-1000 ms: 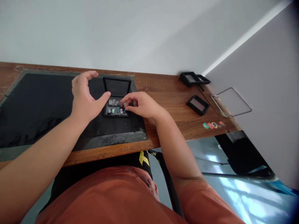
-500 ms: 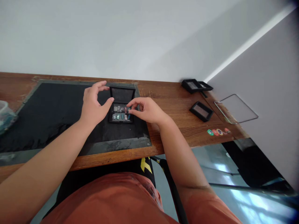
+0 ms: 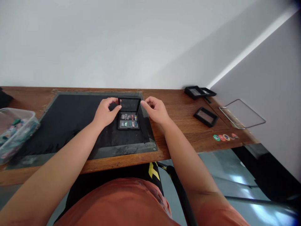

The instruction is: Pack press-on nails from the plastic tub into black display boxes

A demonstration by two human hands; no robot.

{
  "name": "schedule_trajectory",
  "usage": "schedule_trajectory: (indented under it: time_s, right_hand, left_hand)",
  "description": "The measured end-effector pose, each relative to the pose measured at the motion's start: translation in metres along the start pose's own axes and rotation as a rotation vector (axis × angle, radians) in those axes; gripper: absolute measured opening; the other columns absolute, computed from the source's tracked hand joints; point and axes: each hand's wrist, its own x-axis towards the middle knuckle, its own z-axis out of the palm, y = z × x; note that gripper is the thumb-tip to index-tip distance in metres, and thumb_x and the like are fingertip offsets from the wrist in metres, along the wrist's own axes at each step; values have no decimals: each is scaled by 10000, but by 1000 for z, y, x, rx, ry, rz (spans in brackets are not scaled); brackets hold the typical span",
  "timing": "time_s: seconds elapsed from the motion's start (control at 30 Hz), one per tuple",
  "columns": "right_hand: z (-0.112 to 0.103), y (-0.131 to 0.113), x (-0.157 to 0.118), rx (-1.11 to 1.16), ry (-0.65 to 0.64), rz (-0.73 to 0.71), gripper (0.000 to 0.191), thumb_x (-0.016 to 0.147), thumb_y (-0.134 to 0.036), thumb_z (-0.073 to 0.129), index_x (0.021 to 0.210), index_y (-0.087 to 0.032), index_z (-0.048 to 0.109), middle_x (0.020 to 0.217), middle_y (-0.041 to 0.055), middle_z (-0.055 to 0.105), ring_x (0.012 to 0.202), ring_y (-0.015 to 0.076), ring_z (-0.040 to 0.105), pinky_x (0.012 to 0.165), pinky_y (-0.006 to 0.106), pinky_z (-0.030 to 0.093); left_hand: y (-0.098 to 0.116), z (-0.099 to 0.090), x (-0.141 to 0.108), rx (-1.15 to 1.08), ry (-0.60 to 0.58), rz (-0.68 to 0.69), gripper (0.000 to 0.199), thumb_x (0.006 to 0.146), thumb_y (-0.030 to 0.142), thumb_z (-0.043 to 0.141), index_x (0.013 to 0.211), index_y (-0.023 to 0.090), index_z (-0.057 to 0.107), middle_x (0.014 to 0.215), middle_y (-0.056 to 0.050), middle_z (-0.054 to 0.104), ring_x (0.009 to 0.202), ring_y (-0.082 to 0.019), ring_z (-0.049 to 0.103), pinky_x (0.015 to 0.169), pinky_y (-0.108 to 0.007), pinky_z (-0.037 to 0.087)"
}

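Note:
A small black case [image 3: 128, 128] lies on the dark mat with its clear-windowed lid [image 3: 129, 104] standing up. Inside are two rows of press-on nails [image 3: 128, 123] in silver, green, blue and pink tones. My left hand [image 3: 107, 111] has its thumb and fingers closed at the lid's left edge. On the opposite side, my right hand [image 3: 156, 110] is at the lid's right edge, thumb against the upper corner and the other fingers curled, partly hidden.
At the left, a clear plastic tub [image 3: 17, 131] holds many small colourful pieces. Further black cases [image 3: 205, 116] lie on the wooden table [image 3: 174, 103] at the right, near round stickers [image 3: 221, 137] and a thin metal frame [image 3: 244, 113]. A wall rises behind the table.
My right hand has left the nails inside the case and moved up to the lid's right edge. My left hand has closed in on the left edge. The view has shifted left.

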Motion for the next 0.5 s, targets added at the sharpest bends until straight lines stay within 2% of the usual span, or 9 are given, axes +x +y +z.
schedule_trajectory:
  time_s: [0.07,0.17,0.23,0.3,0.37,0.5]
  right_hand:
    - [1,2,0,53,35,6,199,885,-388,668,919,-221,566,578,-89,402,545,102,351,582,283,310]
    - [1,1,0,161,20,0,417,857,-334,692,1230,-214,548,613,-94,459,534,108,364,566,284,313]
    - [1,-1,0,245,-49,6,500,859,-360,691,1313,-215,542,637,-79,520,530,108,383,545,277,307]
    - [1,-4,0,342,-131,31,437,871,-418,676,1249,-212,603,626,-68,560,505,98,381,515,264,291]
    - [1,-6,0,426,-206,78,384,883,-513,651,1103,-198,652,595,-57,591,460,84,371,478,249,268]
    - [1,-8,-2,429,-364,160,489,855,-685,638,845,-197,609,550,-27,642,401,70,399,428,234,261]
  left_hand:
    - [1,-2,0,-2,-24,-23,166,864,300,642,992,217,708,1120,-55,769,1105,-257,665,1034,-451,504]
    - [0,-4,-1,-45,-69,-10,194,870,328,627,1009,213,697,1100,-58,766,1070,-246,680,1000,-433,520]
    - [-1,-5,-1,-78,-92,-1,220,860,349,633,1017,206,692,1072,-61,765,1039,-241,693,983,-425,528]
    - [-3,-5,-1,-93,-107,6,236,849,365,644,1016,206,690,1067,-62,767,1033,-243,700,990,-428,525]
    - [-2,-7,-2,-81,-126,19,235,843,373,653,1011,214,692,1061,-53,773,1029,-244,704,995,-429,524]
    - [6,-14,-5,-40,-192,81,174,855,347,658,977,238,716,1061,-30,787,1036,-248,714,993,-422,531]
